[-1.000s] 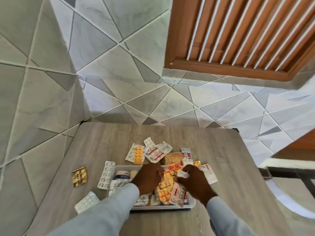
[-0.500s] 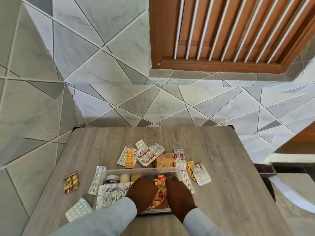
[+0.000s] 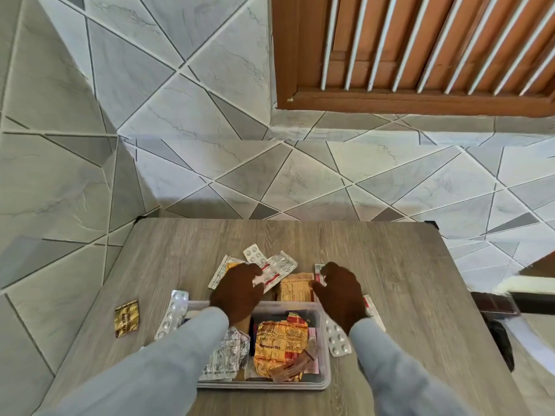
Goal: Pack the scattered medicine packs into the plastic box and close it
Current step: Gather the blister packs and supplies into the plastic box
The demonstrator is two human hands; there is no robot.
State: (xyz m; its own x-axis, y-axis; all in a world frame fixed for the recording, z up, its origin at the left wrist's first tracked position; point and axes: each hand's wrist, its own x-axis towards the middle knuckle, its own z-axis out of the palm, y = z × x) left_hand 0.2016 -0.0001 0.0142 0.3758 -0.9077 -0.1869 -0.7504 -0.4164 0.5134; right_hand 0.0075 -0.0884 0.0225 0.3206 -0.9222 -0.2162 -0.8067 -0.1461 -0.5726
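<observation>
A clear plastic box (image 3: 326, 355) stands open at the table's near edge, holding an orange-gold foil pack (image 3: 280, 340), a silver foil pack (image 3: 226, 355) and others. My left hand (image 3: 237, 291) reaches past the box's far rim, fingers pinching a white-and-red strip pack (image 3: 277, 268). My right hand (image 3: 339, 291) is beside it, fingertips closed on a red-and-white strip (image 3: 319, 271). A tan sachet (image 3: 295, 288) lies between the hands. Loose packs remain: a gold pack (image 3: 126, 318), a silver blister (image 3: 172, 313), a white blister (image 3: 338, 340) and a small blister (image 3: 254, 253).
The wooden table (image 3: 390, 265) sits in a corner of grey tiled walls (image 3: 210, 160), its far edge against the wall. A brown louvred window (image 3: 420, 49) is above. Dark furniture (image 3: 495, 307) stands past the table's right edge. No lid is visible.
Both hands have left the inside of the box and moved forward over its far rim to the loose packs behind it. The view has tilted and moved closer.
</observation>
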